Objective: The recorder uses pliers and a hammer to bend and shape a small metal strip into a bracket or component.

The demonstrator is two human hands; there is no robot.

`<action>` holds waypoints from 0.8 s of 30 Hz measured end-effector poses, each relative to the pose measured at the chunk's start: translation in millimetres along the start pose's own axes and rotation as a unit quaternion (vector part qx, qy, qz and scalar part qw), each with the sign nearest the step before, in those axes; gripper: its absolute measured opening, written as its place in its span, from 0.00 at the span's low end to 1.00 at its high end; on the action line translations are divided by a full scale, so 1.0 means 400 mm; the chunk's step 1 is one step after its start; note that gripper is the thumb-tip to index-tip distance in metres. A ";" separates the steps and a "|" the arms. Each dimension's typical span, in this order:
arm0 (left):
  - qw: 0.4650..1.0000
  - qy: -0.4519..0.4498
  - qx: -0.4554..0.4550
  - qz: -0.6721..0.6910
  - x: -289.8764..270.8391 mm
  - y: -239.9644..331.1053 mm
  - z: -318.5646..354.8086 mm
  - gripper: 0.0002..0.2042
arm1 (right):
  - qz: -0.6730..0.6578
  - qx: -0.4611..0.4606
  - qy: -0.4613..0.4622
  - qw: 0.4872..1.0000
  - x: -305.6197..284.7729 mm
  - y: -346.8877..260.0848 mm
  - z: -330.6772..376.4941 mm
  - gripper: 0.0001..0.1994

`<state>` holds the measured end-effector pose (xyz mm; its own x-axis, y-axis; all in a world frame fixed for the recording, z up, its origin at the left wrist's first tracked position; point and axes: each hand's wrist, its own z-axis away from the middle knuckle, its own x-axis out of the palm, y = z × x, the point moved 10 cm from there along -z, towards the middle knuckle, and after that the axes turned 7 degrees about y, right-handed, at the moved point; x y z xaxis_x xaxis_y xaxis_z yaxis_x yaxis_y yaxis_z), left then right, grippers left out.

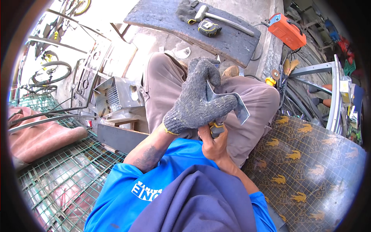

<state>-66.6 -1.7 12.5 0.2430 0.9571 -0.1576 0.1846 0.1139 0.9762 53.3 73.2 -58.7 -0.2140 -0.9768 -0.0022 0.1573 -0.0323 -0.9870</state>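
My left hand, in a dark grey knitted glove, is closed around a bent piece of thin sheet metal above my lap. One shiny flap of the metal sticks out to the right of the glove, and the rest is mostly covered by the fingers. Just below, my bare right hand is wrapped round the yellow-and-black handle of a hand tool. The working end of that tool is hidden behind the glove, so its kind does not show.
Ahead, a dark wooden plank bears a hammer, a tape measure and a spare glove. An orange machine stands far right, near metal bars. A sheet-metal box, green wire mesh and a patterned board flank me.
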 end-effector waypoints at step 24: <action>0.994 -0.107 0.022 -0.012 -0.039 -0.098 -0.004 0.29 | -0.120 0.209 -0.045 0.969 -0.041 0.004 -0.019 0.22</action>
<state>-79.2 -20.6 -23.2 0.4347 0.8750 -0.2129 0.2324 0.1194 0.9653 49.6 90.7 -61.6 -0.2108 -0.9443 0.2528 0.4947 -0.3261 -0.8055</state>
